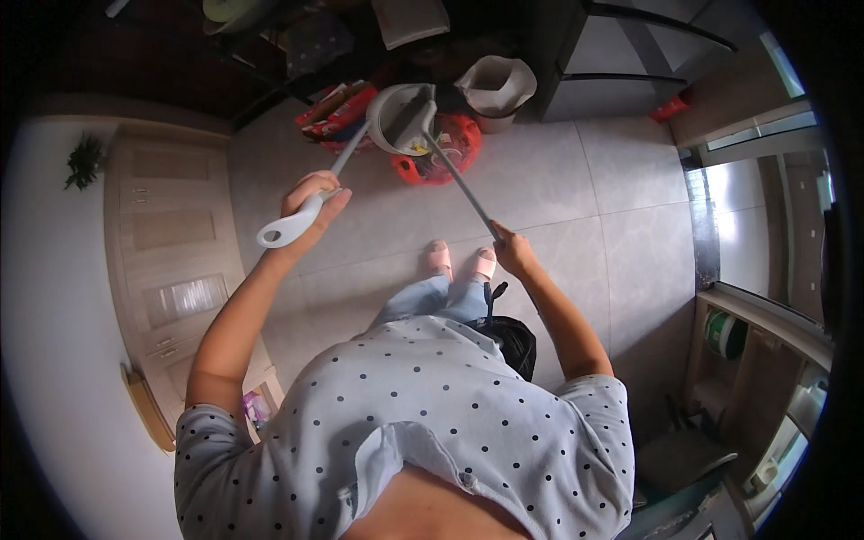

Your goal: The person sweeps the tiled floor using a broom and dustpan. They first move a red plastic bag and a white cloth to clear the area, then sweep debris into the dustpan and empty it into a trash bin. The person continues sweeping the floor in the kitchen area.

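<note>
White plastic grip (292, 225) 1st, on the near end of the dustpan (389, 115): my L hand (326, 214) is wrapped round it, where the pole starts. My R hand (511, 249) is clenched on a grey stick (461, 183), prob. a broom's. Both poles lean in as they go away from me, like an upside-down V w/ the pan at the tip. So the pan is ahead & to the right of my L hand, & ahead & to the left of my R hand. L hand looks a bit nearer to it. The stick's far end is at the pan, but I can't see that end well.

Next is the red bag (461, 144) w/ bits in it. From up here the pan hides its left back part, so most of the bag is right of the pan & a bit toward me. That's the bit that counts, IMO. Can't tell if they touch. Farther on: red packs (333, 112) left of the pan, & a bin (495, 120) w/ a pale liner (495, 81) to the right.
</note>
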The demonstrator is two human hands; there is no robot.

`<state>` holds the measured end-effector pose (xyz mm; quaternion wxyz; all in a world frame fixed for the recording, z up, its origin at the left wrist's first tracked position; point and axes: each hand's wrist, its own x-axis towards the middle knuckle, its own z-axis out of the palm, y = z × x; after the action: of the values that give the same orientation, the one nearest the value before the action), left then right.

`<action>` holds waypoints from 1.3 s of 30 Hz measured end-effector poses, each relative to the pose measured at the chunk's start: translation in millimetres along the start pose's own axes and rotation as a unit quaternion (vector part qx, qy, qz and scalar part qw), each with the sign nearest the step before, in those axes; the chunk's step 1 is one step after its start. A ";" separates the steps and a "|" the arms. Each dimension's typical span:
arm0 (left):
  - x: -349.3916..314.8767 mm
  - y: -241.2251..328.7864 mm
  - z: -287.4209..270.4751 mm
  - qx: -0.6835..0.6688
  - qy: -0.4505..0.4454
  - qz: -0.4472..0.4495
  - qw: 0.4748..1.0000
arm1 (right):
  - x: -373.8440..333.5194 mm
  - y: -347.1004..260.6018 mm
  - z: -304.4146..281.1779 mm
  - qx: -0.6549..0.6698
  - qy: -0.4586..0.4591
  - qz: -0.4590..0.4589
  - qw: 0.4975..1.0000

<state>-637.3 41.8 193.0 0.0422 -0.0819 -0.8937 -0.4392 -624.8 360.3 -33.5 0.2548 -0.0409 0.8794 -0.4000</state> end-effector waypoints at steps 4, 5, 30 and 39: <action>-5.5 -10.9 -0.5 0.017 -0.006 -0.002 1.000 | -26.4 5.1 -3.1 -0.016 0.046 -0.024 0.999; -5.0 -10.3 3.2 0.031 -0.011 0.013 0.999 | -31.5 5.4 -7.3 -0.013 0.042 -0.023 0.999; 13.1 7.6 26.7 0.040 -0.041 0.045 0.997 | -45.1 31.9 -24.6 -0.098 0.034 -0.046 0.994; 17.0 17.4 25.0 0.043 -0.036 0.053 0.997 | -31.2 16.6 -16.9 -0.073 0.036 -0.021 0.997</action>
<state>-650.9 73.9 193.8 0.0371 -0.1429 -0.9069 -0.3946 -603.7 391.6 -23.3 0.2113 -0.0633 0.9136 -0.3415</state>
